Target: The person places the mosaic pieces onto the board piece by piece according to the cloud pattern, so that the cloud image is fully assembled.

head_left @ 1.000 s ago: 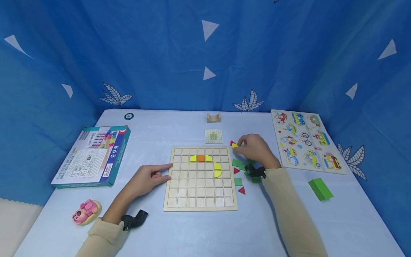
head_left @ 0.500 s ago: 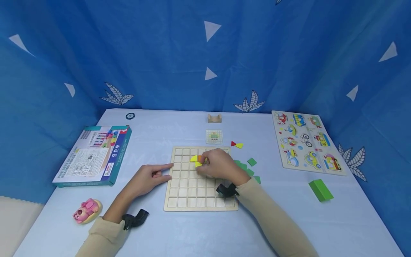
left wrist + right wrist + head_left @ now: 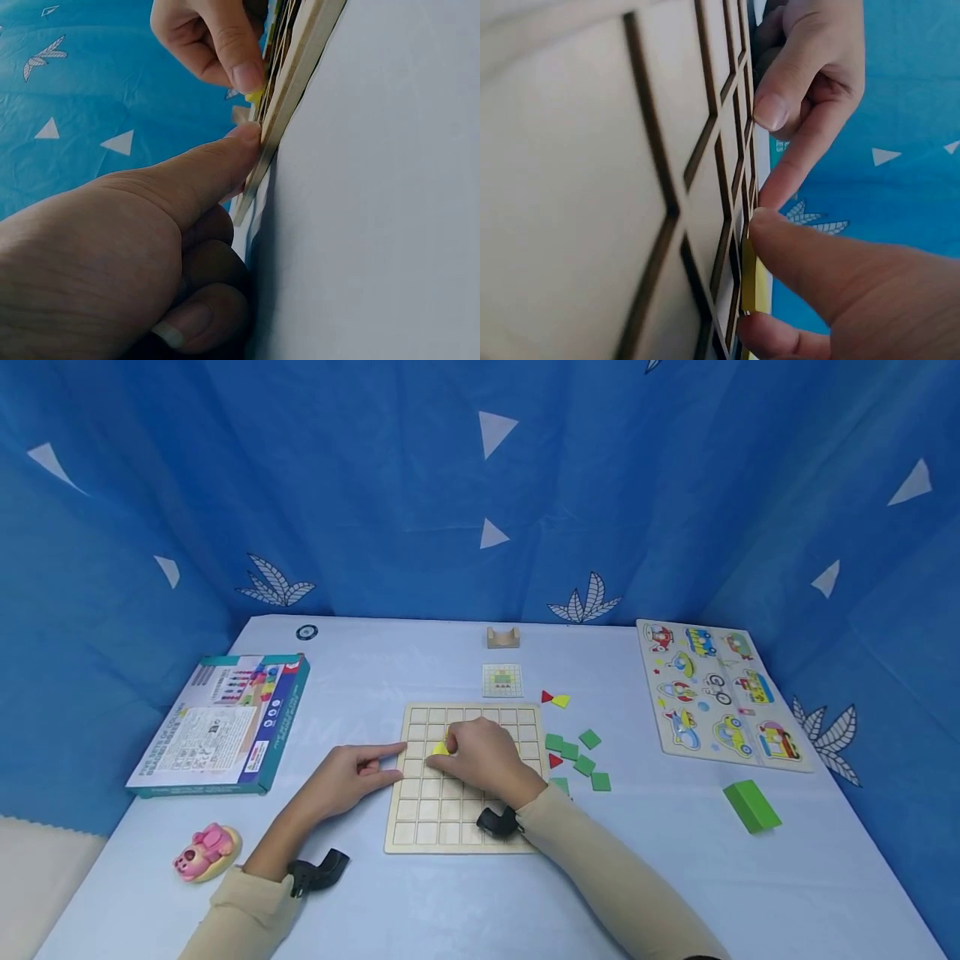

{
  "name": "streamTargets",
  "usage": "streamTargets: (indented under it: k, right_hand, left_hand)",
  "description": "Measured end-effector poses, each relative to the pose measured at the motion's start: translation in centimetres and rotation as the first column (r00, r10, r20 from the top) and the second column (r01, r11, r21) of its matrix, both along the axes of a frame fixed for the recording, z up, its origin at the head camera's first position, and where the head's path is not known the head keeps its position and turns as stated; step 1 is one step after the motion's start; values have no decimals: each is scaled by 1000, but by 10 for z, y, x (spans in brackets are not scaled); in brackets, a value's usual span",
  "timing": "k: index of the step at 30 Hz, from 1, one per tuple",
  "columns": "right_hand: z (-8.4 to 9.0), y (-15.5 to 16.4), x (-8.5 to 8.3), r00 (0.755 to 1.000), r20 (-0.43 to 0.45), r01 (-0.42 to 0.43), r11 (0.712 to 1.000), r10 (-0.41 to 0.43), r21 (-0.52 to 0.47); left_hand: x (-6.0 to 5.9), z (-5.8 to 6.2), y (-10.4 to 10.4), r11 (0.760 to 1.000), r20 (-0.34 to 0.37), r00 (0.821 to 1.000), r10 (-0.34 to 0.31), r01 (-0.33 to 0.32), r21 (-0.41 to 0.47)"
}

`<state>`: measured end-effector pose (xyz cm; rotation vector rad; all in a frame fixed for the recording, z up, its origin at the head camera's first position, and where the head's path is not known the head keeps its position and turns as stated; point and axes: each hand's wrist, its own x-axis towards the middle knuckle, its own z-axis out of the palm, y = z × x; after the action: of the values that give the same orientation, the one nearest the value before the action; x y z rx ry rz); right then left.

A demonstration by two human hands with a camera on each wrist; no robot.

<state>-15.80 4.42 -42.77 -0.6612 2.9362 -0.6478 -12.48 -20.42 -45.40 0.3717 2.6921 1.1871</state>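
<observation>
A wooden grid board [image 3: 420,839] lies mid-table. My right hand [image 3: 444,753] reaches over its upper left cells and pinches a small yellow piece [image 3: 439,748] between thumb and fingers, low on the board. The right wrist view shows the yellow piece [image 3: 756,285] on edge against the board [image 3: 592,187]. My left hand [image 3: 375,762] rests on the table, its straight index finger touching the board's left edge [image 3: 292,82]; the other fingers are curled and hold nothing. The hand hides the pieces laid in the board.
Loose green squares [image 3: 584,765], red triangles [image 3: 547,697] and a yellow piece [image 3: 561,701] lie right of the board. Behind it sit a pattern card [image 3: 501,680] and wooden stand [image 3: 502,637]. A box [image 3: 221,722], pink toy [image 3: 204,852], vehicle puzzle [image 3: 716,693] and green block [image 3: 752,806] surround.
My right hand picked up a yellow piece right of the board and carried it left across the board to its upper left cells. The left hand stayed put.
</observation>
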Motion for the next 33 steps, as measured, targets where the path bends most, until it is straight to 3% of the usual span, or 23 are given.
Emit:
streamTargets:
  k: [5, 15, 33]
  right_hand:
    - [0, 5, -1, 999, 35, -20, 999, 21, -33]
    - [1, 19, -9, 977, 103, -174, 976, 188, -129]
    - [-7, 2, -3, 998, -18, -53, 998, 52, -38]
  left_hand:
    - [1, -1, 0, 1000, 19, 1000, 5, -5, 12]
    - [0, -2, -1, 1000, 3, 1000, 9, -9, -12]
    - [1, -1, -1, 1000, 20, 1000, 16, -16, 10]
